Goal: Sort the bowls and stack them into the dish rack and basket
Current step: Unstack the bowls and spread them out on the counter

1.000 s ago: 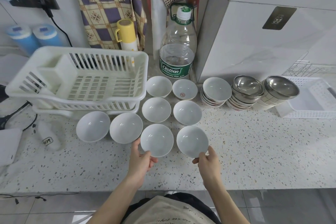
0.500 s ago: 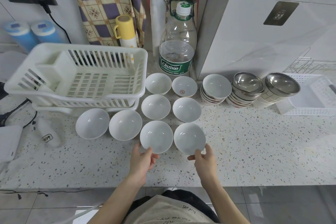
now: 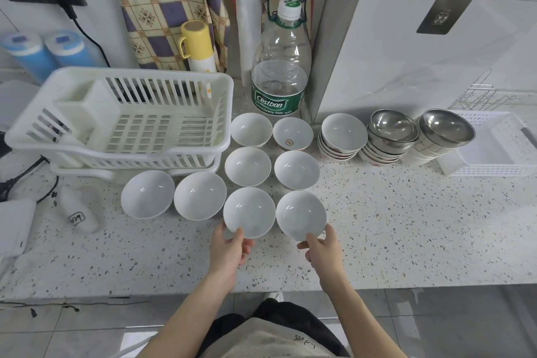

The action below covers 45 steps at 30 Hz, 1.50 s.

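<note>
No bowls are yet seen in the dish rack (image 3: 122, 125) or basket (image 3: 491, 151); all stand on the tabletop (image 3: 406, 227), the two nearest white bowls (image 3: 249, 211) pinched at the rims by the left hand (image 3: 229, 250) and right hand (image 3: 324, 253) fingers.

water bottle (image 3: 280, 78) label: "Cestbon", "Drinking Water" | cap: "4.5L"

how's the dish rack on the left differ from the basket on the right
The dish rack is tall, with slatted walls and a solid inner compartment; the basket is shallow, with fine mesh walls. The dish rack stands apart from the single bowls; the basket has the stacked steel bowls right against it. Both are white plastic and hold no bowls.
</note>
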### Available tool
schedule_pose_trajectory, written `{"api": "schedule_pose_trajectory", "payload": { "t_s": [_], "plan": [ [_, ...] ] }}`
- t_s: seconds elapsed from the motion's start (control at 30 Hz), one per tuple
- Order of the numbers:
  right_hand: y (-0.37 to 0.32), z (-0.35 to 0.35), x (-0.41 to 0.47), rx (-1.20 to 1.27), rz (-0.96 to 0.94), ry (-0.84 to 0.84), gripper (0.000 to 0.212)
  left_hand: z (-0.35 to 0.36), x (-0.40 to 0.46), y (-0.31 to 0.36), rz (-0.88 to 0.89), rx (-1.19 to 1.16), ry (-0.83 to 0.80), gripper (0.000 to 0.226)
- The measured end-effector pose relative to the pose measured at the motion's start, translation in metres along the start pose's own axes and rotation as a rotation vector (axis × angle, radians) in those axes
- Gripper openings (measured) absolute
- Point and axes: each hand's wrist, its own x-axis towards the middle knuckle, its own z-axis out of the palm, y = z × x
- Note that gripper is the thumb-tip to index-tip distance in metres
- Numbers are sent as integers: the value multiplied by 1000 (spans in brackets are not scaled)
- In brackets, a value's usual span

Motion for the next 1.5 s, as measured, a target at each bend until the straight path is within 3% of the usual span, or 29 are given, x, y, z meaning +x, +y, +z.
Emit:
{"api": "schedule_pose_trajectory", "payload": {
  "t_s": [0.2,0.47,0.6,0.7,1.03,1.17,1.37,1.5],
  "plan": [
    [-3,0,-2,78,48,-11,56,-6,-6,2,-83,-24,-116,35],
    [-7,1,-11,111,83,7,56,-8,-28,-16,-168,167,-171,27],
    [-5,-9,-18,157,111,44,58,-3,-39,-11,-118,290,-274,29],
    [-3,-27,-20,193,108,94,47,7,-47,-2,-83,324,-310,31],
    [-42,-108,31,248,21,169,25,92,-36,47,102,226,-315,23],
    [-67,-140,61,222,-36,156,24,151,-13,65,127,174,-268,33],
    [-87,-164,95,170,-85,69,22,219,31,86,152,230,-172,68],
    [-91,-164,111,131,-58,-3,22,245,56,103,146,311,-113,73]
  ]
}}
